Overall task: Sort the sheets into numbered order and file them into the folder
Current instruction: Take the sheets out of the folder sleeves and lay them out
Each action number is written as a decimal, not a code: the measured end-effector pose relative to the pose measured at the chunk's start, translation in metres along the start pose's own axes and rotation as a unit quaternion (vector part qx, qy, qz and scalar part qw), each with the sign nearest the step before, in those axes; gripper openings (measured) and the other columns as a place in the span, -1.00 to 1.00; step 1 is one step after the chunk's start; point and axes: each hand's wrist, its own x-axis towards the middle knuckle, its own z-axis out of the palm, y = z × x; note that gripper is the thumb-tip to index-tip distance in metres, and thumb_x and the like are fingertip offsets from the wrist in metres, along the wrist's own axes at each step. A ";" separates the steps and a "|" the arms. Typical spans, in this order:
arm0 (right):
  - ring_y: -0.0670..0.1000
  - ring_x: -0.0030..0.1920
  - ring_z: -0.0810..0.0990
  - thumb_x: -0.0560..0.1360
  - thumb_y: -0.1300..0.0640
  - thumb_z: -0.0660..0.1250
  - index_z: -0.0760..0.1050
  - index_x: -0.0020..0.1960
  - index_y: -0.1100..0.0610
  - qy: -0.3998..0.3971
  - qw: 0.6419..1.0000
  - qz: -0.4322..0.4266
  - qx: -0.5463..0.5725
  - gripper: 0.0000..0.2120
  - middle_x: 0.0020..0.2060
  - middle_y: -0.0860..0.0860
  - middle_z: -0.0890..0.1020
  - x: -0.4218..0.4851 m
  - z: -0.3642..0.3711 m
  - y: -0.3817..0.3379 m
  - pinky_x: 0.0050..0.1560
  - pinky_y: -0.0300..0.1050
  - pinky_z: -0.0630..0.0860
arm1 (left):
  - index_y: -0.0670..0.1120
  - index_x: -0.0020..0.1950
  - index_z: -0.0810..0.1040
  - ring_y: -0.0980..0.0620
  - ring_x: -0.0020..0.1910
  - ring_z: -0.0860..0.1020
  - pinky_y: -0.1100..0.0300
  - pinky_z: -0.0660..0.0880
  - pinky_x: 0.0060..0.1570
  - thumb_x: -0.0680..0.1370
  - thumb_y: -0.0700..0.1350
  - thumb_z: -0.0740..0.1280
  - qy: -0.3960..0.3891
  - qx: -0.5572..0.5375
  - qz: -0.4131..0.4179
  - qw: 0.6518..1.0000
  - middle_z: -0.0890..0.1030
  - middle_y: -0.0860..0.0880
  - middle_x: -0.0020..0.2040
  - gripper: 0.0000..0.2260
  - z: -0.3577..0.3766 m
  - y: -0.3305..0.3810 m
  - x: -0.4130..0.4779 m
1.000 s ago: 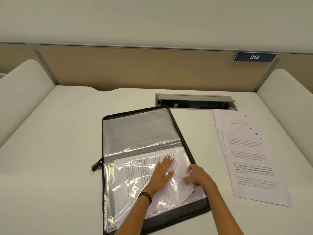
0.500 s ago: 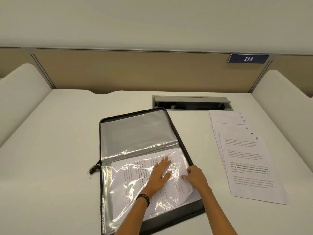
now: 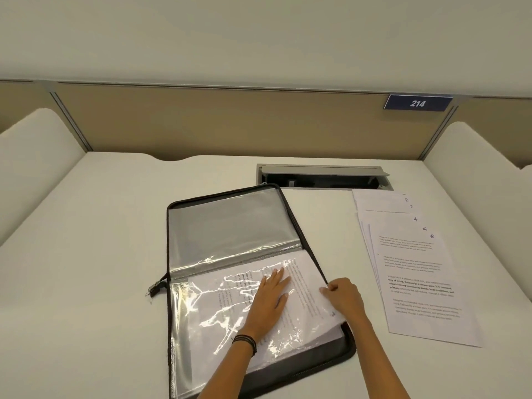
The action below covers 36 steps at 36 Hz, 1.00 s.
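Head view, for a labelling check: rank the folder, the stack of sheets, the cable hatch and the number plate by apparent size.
1. folder
2. stack of sheets
3. cable hatch
4. number plate
Hatch and plate lie farther away.

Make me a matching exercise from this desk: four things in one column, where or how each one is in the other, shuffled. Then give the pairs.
Things
1. left hand
2. right hand
3. stack of numbered sheets
4. number plate

Places or states
A. on the back panel, upper right
B. flat on the clear sleeve of the open folder
C. fanned out on the desk, right of the folder
D. pinching the right edge of the sheet in the folder

Pairs: 1-B, 2-D, 3-C, 4-A
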 end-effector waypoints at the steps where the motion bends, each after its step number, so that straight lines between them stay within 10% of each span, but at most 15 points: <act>1: -0.10 -0.51 0.37 0.51 0.10 0.35 0.25 -0.43 0.11 0.011 1.000 0.000 0.008 -0.58 -0.51 -0.03 0.36 0.000 -0.002 0.001 -0.41 -0.25 0.27 | 0.01 0.53 0.16 0.15 0.53 -0.12 0.36 -0.35 0.40 0.54 0.29 -0.24 -0.004 0.005 -0.003 1.000 -0.04 0.11 0.54 -0.35 0.000 0.001 0.000; 16: 0.05 -0.34 0.53 0.48 0.12 0.40 0.55 -0.30 0.15 0.160 0.970 0.030 0.182 -0.79 -0.36 0.04 0.59 0.002 -0.061 0.027 -0.23 -0.03 0.54 | 0.05 0.53 0.10 0.14 0.53 -0.16 0.31 -0.37 0.41 0.50 0.35 -0.34 0.006 0.012 0.003 1.000 -0.05 0.08 0.55 -0.29 0.003 0.003 0.001; 22: 0.12 -0.29 0.52 0.57 0.04 0.27 0.53 -0.30 0.28 0.080 0.970 0.041 0.227 -0.63 -0.34 0.17 0.55 -0.001 -0.073 0.030 -0.23 -0.14 0.40 | 0.05 0.52 0.05 0.15 0.51 -0.18 0.31 -0.39 0.41 0.48 0.37 -0.39 0.009 0.038 -0.004 0.999 -0.09 0.08 0.53 -0.27 0.003 0.008 0.000; 29: 0.00 -0.17 0.61 0.47 0.21 0.41 0.51 0.01 0.11 -0.087 0.961 0.034 0.259 -0.86 -0.15 0.05 0.62 -0.019 -0.094 0.033 -0.41 -0.20 0.58 | 0.00 0.54 0.09 0.07 0.54 -0.13 0.25 -0.37 0.42 0.68 -0.06 0.05 0.024 0.049 -0.045 0.997 -0.16 0.08 0.50 -0.58 0.005 0.016 0.011; 36: -0.01 -0.19 0.59 0.45 0.35 0.39 0.51 0.10 0.24 0.010 0.959 0.036 0.282 -0.76 -0.14 0.07 0.60 -0.018 -0.091 0.046 -0.44 -0.22 0.58 | 0.00 0.54 0.11 -0.02 0.55 -0.13 0.17 -0.38 0.39 0.67 -0.08 0.08 0.035 0.048 -0.089 0.994 -0.04 -0.04 0.57 -0.58 0.006 0.025 0.027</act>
